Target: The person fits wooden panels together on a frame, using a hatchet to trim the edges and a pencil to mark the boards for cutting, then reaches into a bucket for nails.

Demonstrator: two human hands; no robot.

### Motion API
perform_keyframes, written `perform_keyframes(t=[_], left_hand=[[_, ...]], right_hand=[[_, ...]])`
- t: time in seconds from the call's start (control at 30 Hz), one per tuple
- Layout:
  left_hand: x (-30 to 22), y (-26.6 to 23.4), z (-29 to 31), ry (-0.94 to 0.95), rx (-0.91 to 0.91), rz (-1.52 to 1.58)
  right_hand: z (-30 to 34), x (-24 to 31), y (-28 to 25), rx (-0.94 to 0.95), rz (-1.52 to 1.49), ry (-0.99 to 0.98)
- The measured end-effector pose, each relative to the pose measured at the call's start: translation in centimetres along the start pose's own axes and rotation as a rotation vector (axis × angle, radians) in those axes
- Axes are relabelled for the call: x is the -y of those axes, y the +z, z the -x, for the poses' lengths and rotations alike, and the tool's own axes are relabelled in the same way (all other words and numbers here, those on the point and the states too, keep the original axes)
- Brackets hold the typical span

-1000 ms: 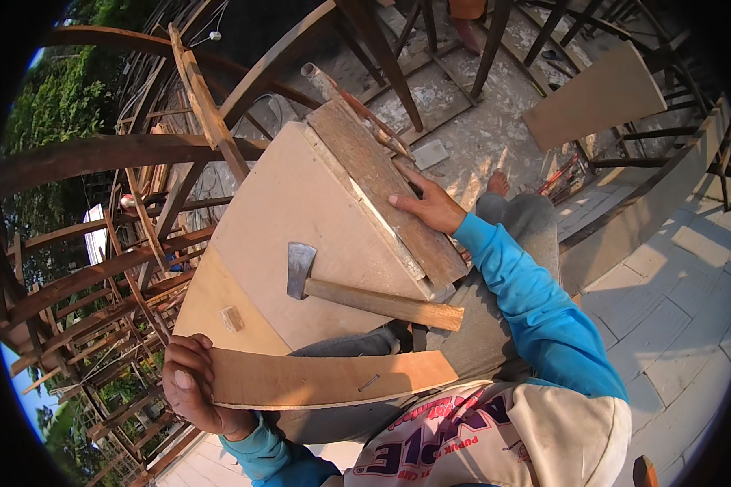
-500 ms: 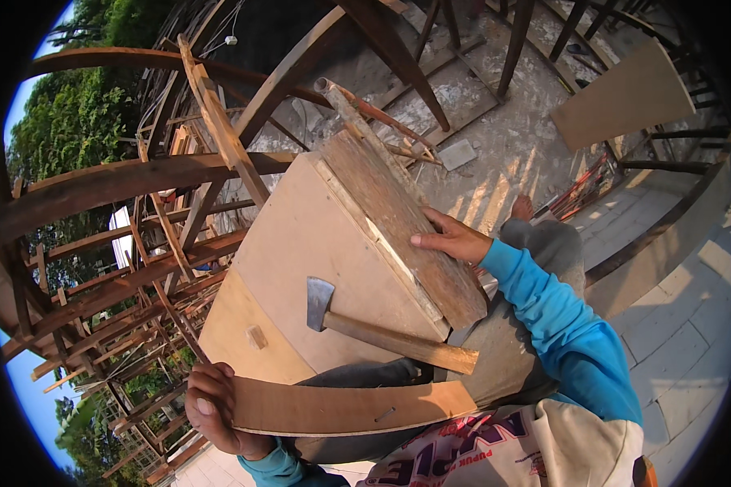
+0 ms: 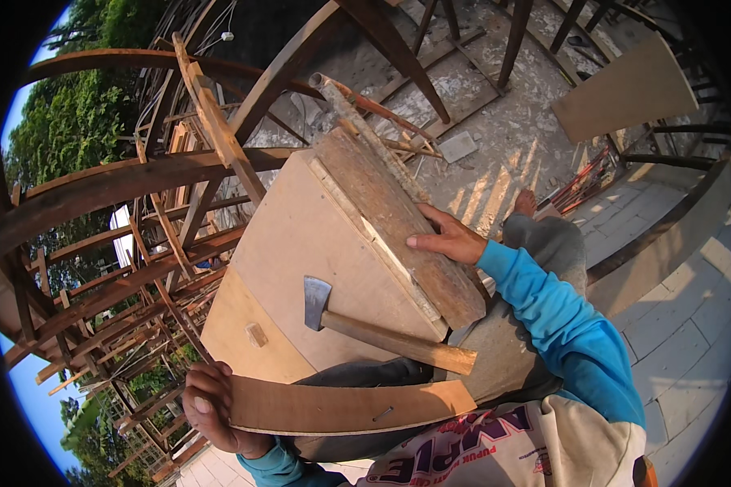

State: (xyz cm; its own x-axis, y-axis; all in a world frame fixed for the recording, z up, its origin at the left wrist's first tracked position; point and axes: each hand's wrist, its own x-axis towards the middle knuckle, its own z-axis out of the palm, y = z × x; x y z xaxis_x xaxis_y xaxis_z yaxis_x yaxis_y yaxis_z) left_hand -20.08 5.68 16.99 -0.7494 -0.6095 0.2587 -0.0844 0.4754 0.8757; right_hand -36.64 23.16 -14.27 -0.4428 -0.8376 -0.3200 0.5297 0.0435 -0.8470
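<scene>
My left hand (image 3: 217,410) is closed round one end of a thin curved strip of plywood (image 3: 341,406), which lies across in front of my body. A nail shows on the strip toward its right half. My right hand (image 3: 448,235) rests on a thick wooden beam (image 3: 394,223), thumb on the top face and fingers over the far side, partly hidden. Along that beam lies a plywood panel (image 3: 292,235). On the panel rests a hatchet (image 3: 390,333), its metal head to the left and wooden handle toward my lap. Left of it sits a small wood block (image 3: 256,334).
Curved timber ribs (image 3: 138,174) and scaffolding stand at the left. A pipe (image 3: 365,126) runs beyond the beam. Another plywood sheet (image 3: 625,93) leans at the far right above a debris-strewn floor. A grey brick (image 3: 458,148) lies there. Paved slabs (image 3: 666,341) lie at the right.
Almost nothing differs. The view has shifted slightly; both hands keep their places on the plywood strip and the beam.
</scene>
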Motion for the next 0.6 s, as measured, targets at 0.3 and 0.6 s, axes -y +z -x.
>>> perform_keyframes(t=[0.3,0.6], left_hand=[[0.2,0.5,-0.2,-0.012,-0.030,0.009],[0.0,0.6,-0.3,-0.003,-0.038,0.017]], right_hand=[[0.5,1.6,0.2,-0.012,0.082,0.039],[0.6,1.8,-0.1,0.022,0.114,0.050]])
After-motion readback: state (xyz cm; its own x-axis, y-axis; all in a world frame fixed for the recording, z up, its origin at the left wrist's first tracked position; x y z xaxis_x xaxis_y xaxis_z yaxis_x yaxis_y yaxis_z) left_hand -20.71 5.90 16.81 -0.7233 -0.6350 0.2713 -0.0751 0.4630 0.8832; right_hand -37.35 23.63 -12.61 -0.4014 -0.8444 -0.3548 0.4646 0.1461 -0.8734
